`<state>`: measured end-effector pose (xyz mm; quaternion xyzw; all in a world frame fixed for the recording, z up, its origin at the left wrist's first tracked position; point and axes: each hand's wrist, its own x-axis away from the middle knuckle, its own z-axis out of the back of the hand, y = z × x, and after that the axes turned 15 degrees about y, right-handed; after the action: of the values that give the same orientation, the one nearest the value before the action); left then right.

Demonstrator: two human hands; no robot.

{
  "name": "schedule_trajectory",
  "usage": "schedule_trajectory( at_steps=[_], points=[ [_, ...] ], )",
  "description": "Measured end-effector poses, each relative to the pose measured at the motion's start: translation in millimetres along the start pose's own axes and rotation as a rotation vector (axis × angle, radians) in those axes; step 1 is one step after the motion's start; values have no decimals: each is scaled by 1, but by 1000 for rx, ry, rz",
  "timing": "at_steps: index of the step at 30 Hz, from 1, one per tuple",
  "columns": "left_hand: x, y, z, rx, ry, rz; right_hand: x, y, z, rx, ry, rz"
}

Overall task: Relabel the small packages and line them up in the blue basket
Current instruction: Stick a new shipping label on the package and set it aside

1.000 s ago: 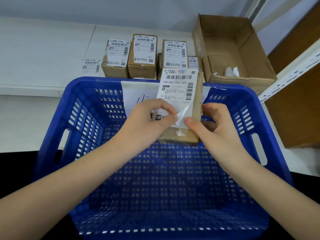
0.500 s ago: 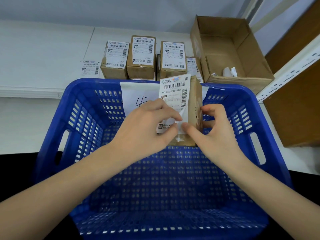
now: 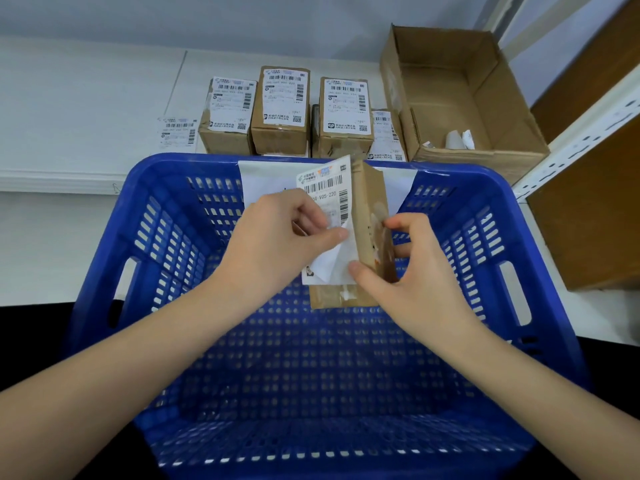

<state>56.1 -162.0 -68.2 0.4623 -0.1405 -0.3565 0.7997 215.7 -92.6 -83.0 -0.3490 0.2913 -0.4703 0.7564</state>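
Note:
Over the blue basket (image 3: 138, 244) I hold a small brown package (image 3: 369, 216) upright. My right hand (image 3: 405, 271) grips its right side, thumb on the front. My left hand (image 3: 280, 247) pinches the white shipping label (image 3: 329, 199), whose lower part is peeled off the package and curled up, showing its blank back. Inside the basket, only its perforated floor and a white paper sheet (image 3: 263, 181) on the far wall show. Several labelled packages (image 3: 282, 109) stand in a row on the white shelf behind the basket.
A loose label (image 3: 177, 131) lies on the shelf left of the row. An open cardboard box (image 3: 460, 95) with white scraps of paper stands at the back right. A white shelf upright (image 3: 571, 140) and a brown board (image 3: 588, 216) stand to the right.
The package has turned so its right side faces me more. My left hand has pulled the label further off the front; more of its blank back shows.

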Motion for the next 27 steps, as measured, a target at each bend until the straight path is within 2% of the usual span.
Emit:
schedule_trajectory(
  at_steps=[12,20,24,27],
  points=[
    [-8,-1,11,-55,-56,-29,-7,-1,5,-37,0,-48],
    [3,2,6,17,-68,11,-4,-1,5,-253,-53,-119],
    [8,5,5,142,-111,114,-3,-1,4,-299,-75,-136],
    [7,5,6,118,-99,50,-4,-3,5,-321,-105,-172]
  ],
)
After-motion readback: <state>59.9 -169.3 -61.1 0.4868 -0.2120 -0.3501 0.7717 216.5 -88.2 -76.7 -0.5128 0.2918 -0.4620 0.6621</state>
